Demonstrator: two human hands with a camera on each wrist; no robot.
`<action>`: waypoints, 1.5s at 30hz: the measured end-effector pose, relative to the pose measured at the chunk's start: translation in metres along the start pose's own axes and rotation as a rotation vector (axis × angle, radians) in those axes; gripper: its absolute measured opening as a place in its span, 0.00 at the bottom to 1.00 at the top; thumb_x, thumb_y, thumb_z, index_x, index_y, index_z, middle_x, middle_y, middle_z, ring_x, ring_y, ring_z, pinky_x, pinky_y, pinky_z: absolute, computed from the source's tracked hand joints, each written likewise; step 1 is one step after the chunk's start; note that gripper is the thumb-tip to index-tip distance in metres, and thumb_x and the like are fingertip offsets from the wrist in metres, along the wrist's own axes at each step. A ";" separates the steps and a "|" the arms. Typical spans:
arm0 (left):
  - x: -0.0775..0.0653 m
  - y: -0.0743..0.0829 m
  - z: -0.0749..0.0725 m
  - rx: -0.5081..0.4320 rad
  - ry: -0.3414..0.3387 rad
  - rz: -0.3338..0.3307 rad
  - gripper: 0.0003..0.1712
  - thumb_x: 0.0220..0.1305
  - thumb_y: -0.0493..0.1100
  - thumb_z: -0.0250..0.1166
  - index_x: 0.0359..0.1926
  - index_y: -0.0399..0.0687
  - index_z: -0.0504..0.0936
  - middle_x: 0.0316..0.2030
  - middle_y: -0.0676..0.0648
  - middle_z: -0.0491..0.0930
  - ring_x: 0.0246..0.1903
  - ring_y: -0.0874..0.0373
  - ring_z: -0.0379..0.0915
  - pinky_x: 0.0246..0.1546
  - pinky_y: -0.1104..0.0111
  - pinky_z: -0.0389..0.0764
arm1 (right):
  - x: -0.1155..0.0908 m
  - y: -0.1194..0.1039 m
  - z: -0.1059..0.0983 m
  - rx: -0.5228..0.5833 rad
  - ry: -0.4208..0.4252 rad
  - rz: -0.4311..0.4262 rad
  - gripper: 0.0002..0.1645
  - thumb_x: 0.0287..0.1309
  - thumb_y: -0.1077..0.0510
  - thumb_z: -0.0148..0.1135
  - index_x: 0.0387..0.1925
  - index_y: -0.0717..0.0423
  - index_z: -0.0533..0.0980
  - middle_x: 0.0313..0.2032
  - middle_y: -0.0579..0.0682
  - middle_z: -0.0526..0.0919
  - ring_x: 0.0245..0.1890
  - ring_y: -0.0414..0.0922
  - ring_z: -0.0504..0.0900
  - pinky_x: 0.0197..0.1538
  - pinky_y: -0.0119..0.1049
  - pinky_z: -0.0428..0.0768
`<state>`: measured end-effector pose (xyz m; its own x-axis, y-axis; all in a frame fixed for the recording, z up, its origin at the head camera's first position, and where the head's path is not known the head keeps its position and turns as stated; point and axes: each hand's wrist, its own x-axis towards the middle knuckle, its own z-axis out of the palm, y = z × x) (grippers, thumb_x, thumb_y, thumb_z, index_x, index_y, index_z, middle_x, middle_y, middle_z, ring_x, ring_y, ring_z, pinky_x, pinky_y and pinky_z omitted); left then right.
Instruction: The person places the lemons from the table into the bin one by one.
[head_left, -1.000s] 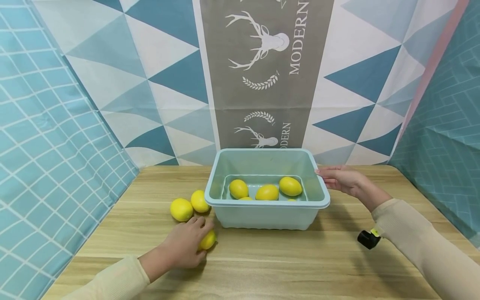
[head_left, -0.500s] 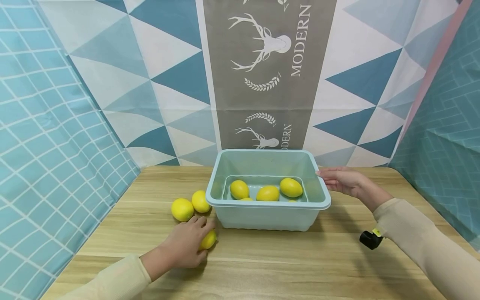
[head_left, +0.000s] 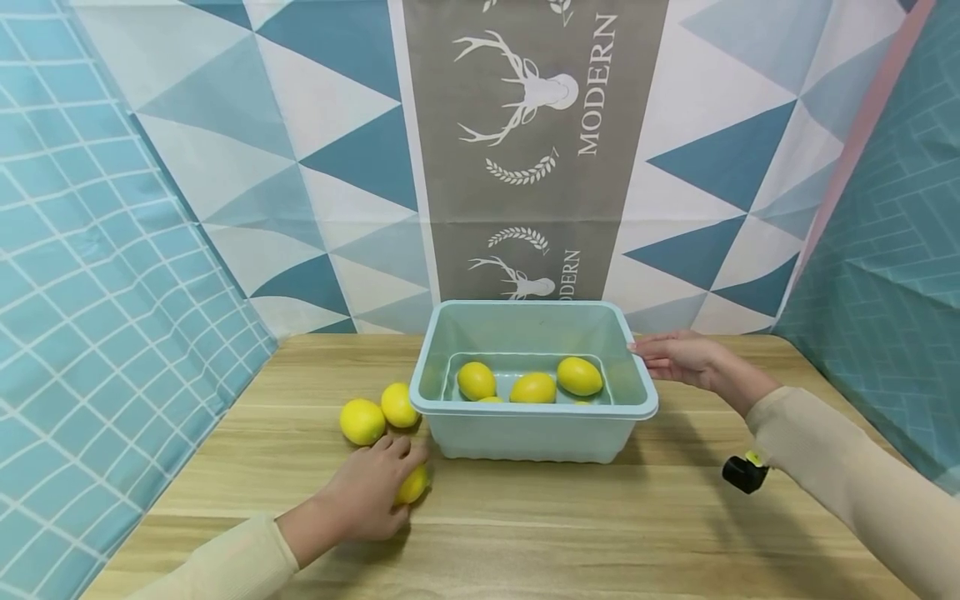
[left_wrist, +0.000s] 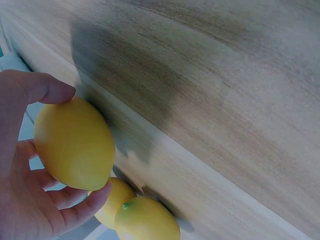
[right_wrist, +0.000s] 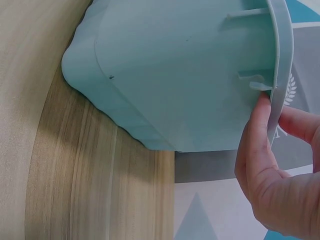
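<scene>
On the table's left side my left hand holds a lemon, thumb at one end and fingers curled round the other in the left wrist view. Two more lemons, one left of the other, lie just beyond that hand. A light blue plastic bin stands at the middle of the table with several lemons inside, some partly hidden by its front wall. At its right side, my right hand pinches the rim between thumb and fingers.
The wooden table reaches back to a patterned cloth wall. Blue tiled sheets hang at both sides. A small black device sits at the right wrist, above the table.
</scene>
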<state>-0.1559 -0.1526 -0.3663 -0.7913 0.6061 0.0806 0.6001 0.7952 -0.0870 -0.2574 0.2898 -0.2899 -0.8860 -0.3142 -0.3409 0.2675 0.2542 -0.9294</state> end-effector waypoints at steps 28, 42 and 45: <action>-0.009 0.008 -0.007 0.048 0.015 0.083 0.35 0.43 0.52 0.71 0.55 0.53 0.72 0.42 0.50 0.73 0.39 0.56 0.69 0.28 0.67 0.75 | -0.002 -0.002 -0.003 0.039 -0.012 0.038 0.07 0.65 0.56 0.58 0.33 0.47 0.80 0.32 0.40 0.86 0.34 0.33 0.85 0.45 0.27 0.84; -0.007 0.014 -0.015 0.062 0.050 0.149 0.36 0.44 0.52 0.72 0.57 0.53 0.72 0.47 0.50 0.74 0.46 0.55 0.72 0.43 0.61 0.80 | -0.002 -0.003 -0.002 0.068 -0.011 0.025 0.07 0.64 0.58 0.59 0.32 0.47 0.81 0.32 0.40 0.87 0.34 0.33 0.85 0.45 0.27 0.84; -0.006 0.015 -0.017 0.057 0.048 0.164 0.37 0.45 0.53 0.72 0.58 0.53 0.72 0.47 0.50 0.74 0.46 0.55 0.72 0.43 0.62 0.80 | -0.002 -0.003 -0.003 0.067 -0.012 0.025 0.07 0.64 0.58 0.59 0.31 0.47 0.81 0.31 0.40 0.86 0.34 0.33 0.85 0.44 0.27 0.84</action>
<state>-0.1401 -0.1441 -0.3514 -0.6758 0.7292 0.1075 0.7123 0.6837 -0.1588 -0.2573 0.2920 -0.2858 -0.8741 -0.3196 -0.3657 0.3150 0.2003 -0.9277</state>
